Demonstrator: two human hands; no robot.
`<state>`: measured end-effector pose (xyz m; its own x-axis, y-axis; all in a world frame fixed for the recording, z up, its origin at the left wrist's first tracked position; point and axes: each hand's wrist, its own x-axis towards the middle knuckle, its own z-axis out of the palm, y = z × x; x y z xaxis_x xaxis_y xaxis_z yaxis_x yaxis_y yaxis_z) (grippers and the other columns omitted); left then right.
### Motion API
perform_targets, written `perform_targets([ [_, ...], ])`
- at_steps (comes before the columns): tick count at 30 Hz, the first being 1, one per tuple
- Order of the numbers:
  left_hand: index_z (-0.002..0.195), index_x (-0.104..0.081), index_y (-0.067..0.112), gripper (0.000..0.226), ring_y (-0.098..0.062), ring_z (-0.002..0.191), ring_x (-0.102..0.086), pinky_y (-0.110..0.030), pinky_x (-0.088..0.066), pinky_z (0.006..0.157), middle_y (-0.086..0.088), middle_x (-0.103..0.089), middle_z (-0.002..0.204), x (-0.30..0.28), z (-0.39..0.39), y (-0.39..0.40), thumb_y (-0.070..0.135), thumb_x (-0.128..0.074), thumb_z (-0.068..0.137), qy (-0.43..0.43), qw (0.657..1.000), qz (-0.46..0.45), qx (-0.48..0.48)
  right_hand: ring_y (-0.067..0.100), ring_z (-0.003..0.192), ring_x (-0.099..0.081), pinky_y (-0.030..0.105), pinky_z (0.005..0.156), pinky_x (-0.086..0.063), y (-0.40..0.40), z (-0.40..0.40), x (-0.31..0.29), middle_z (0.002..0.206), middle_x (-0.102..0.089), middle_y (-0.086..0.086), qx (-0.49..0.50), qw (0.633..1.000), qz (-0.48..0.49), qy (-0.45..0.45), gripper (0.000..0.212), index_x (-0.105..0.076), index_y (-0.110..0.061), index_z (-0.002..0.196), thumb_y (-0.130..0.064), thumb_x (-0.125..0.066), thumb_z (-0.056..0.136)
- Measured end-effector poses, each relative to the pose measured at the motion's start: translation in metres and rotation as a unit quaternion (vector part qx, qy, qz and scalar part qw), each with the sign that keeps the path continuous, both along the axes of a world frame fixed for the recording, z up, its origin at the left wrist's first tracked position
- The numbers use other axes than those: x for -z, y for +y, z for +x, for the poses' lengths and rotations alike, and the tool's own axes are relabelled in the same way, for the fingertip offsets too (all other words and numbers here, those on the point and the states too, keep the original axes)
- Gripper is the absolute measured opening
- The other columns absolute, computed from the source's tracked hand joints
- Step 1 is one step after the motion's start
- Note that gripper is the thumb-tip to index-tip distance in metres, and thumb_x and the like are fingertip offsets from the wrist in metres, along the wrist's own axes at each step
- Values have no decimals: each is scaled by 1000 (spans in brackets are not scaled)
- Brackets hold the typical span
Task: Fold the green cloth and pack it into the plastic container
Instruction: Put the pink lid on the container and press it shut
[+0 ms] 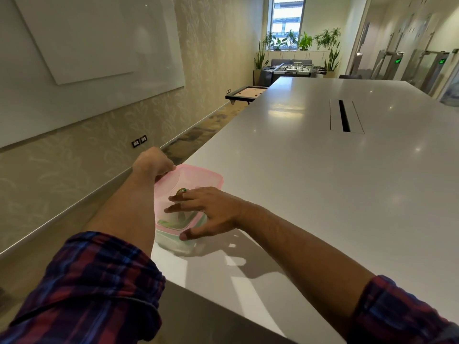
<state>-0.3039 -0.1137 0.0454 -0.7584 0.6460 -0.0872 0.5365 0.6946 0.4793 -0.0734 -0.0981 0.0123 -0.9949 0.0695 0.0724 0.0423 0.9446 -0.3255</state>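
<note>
A clear plastic container (173, 240) sits at the left edge of the white table (310, 175). A pink-rimmed translucent lid (198, 178) lies over it. Green cloth (171, 222) shows through the lid, inside the container. My left hand (152, 161) grips the lid's far left corner. My right hand (208, 209) rests flat on top of the lid, fingers spread, thumb against the container's near right corner. A ring is on one right finger.
The table edge runs just left of the container, with carpet floor and a wall beyond. A cable slot (344, 119) lies in the table's middle. A low game board (244, 93) stands past the table's far left corner.
</note>
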Motion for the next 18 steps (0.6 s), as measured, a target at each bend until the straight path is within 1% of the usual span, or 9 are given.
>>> perform_targets([
  [3,113,-71,8,50,-34,104,-68,-44,-55,94,-14,-72,112,6,6,2,50,-72,86,61,998,-20,-19,20,151,-28,47,124,-21,0,-1,0,164,-35,-4,-5,1000,14,-4,65,-44,-31,154,-50,-65,95],
  [5,118,-69,12,56,-35,112,-65,-43,-52,96,-13,-70,120,10,8,3,57,-69,86,68,997,-15,-45,20,150,-30,46,123,-23,0,-1,0,164,-36,-4,-6,1000,18,-3,64,-45,-32,153,-51,-65,95],
  [8,121,-67,10,61,-35,112,-65,-42,-52,97,-14,-69,122,12,7,5,58,-70,84,23,996,0,-83,19,145,-35,45,120,-27,0,-3,1,161,-40,-4,-2,1000,22,7,65,-47,-31,151,-53,-65,93],
  [9,119,-66,9,59,-34,109,-66,-42,-53,96,-14,-70,120,14,7,6,56,-72,84,7,996,7,-90,19,144,-37,45,120,-28,0,-3,2,160,-42,-4,1,1000,26,12,65,-47,-31,151,-54,-66,93],
  [11,106,-64,8,48,-32,100,-66,-40,-54,89,-14,-69,113,21,6,6,49,-74,85,-30,993,40,-104,19,143,-38,44,119,-28,-1,-5,4,158,-43,-5,5,999,33,21,65,-48,-32,150,-57,-65,92],
  [13,94,-58,7,40,-30,91,-63,-38,-51,81,-14,-68,106,28,4,9,42,-75,86,-73,987,85,-117,19,147,-33,45,121,-24,-1,-8,7,161,-40,-5,8,999,38,17,67,-45,-34,151,-59,-63,92],
  [16,100,-58,5,38,-28,85,-58,-37,-45,74,-13,-63,102,34,2,10,36,-76,88,-143,974,128,-122,20,153,-21,46,123,-13,1,-10,14,167,-27,-7,6,999,49,-1,70,-34,-38,157,-61,-56,95],
  [18,102,-58,4,39,-28,91,-58,-36,-42,75,-12,-62,105,37,-1,8,34,-78,87,-185,963,152,-123,18,156,-13,45,124,-6,2,-10,20,170,-19,-10,3,999,43,-6,70,-28,-40,159,-61,-53,97],
])
